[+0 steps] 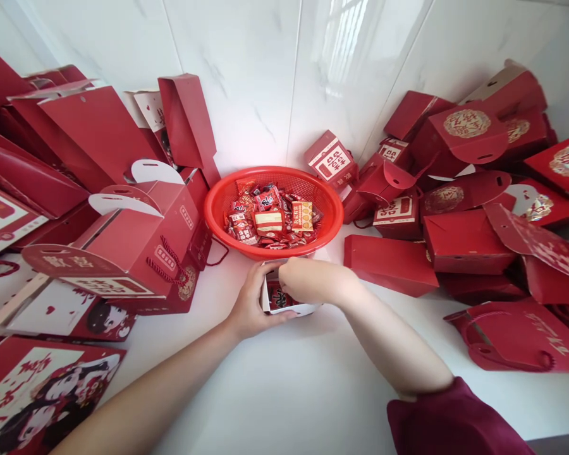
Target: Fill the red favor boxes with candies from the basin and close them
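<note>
A small open box (pixel 301 309), white on its outer side, stands on the table in front of the basket. My left hand (pixel 252 302) is closed round its left side, the thumb along the near edge. Over the box's top, my right hand (pixel 299 277) reaches in with bent fingers pressed together; the fingertips are hidden, and I cannot see what they hold. Inside the box lies a dark red wrapped sweet (pixel 279 297). Just behind, a red plastic basket (pixel 218 218) holds many wrapped sweets (pixel 269 199) and a yellow-and-white packet (pixel 269 221).
Red gift boxes (pixel 137 234) and tall red bags (pixel 95 136) crowd the left. A heap of red boxes (pixel 469 240) fills the right, and one small box (pixel 330 159) leans by the basket. A white marbled wall (pixel 246 76) rises behind the white table (pixel 284 392).
</note>
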A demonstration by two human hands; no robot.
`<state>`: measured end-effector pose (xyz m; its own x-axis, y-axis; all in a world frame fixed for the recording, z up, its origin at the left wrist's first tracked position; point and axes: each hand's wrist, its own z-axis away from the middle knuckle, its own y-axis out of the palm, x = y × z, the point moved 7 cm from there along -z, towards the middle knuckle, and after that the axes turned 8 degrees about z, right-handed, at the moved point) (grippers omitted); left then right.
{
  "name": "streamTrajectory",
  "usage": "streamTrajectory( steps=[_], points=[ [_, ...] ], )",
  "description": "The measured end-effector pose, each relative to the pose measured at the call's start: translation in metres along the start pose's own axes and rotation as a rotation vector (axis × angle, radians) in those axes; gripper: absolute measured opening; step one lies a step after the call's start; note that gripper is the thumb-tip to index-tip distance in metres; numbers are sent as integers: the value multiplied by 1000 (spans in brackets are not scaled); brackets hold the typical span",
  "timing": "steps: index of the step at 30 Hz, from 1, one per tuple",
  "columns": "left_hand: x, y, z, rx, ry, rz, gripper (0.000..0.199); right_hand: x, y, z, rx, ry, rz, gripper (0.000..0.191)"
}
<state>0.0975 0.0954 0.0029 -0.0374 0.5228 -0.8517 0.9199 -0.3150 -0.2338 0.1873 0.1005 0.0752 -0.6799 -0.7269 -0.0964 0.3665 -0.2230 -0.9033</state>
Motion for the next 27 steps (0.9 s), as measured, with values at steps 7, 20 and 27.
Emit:
streamTrajectory(
  steps=[7, 20, 27],
  points=[
    [6, 2, 2, 32, -30, 40, 85, -59, -42, 48, -463, -241, -919, 29],
    [4, 2, -1, 44, -42, 10, 86, -123, -2, -61, -308, 142, -639, 42],
    [6, 2, -1, 57, -61, 45, 88, -125, 16, -73, -55, 229, -401, 43]
  ],
)
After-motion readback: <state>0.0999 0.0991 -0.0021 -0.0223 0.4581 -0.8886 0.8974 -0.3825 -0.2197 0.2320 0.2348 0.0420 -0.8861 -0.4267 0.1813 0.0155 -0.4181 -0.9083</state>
